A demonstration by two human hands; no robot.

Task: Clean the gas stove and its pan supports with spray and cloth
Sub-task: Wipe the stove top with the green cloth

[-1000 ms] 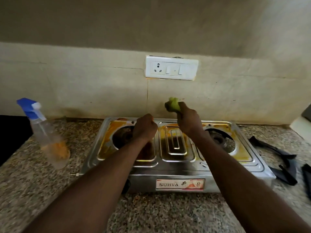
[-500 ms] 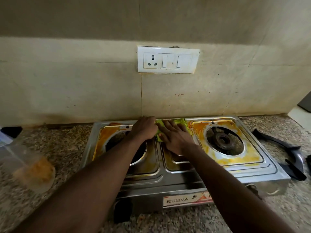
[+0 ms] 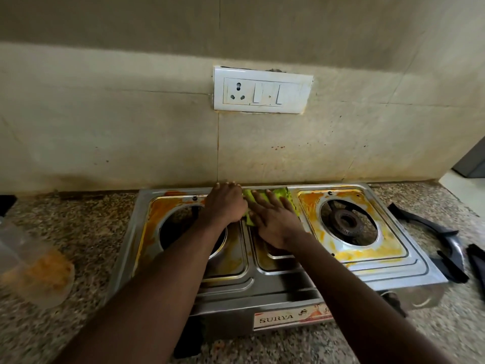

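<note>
Steel 2-burner gas stove (image 3: 393, 269) sits on speckled granite counter (image 3: 78, 232), back edge vs. tiled wall. Green cloth (image 3: 283, 197) lies on stove's centre panel near the rear rim, btwn the 2 burner wells. R hand (image 3: 273, 219) is flat on top of it, fingers straight & spread, palm pressing down; only the cloth's far and left edges show past the fingers. L hand (image 3: 225, 203) is just beside it, touching cloth's left edge, knuckles up & fingers curled under at the rear rim, over the left well; can't tell if it grips cloth or just rests there. Orange-yellow grime rings both wells, thickest round the right burner (image 3: 346, 222), which is bare, no support on it. Black pan supports (image 3: 446, 237) lie on counter to the stove's right, off the stove. Spray bottle (image 3: 34, 269) stands on counter far left, blurred, clear w/ orange liquid at bottom, well apart from both hands. Front label (image 3: 288, 315) reads SURYA. White socket/switch plate (image 3: 262, 90) on wall above.
</note>
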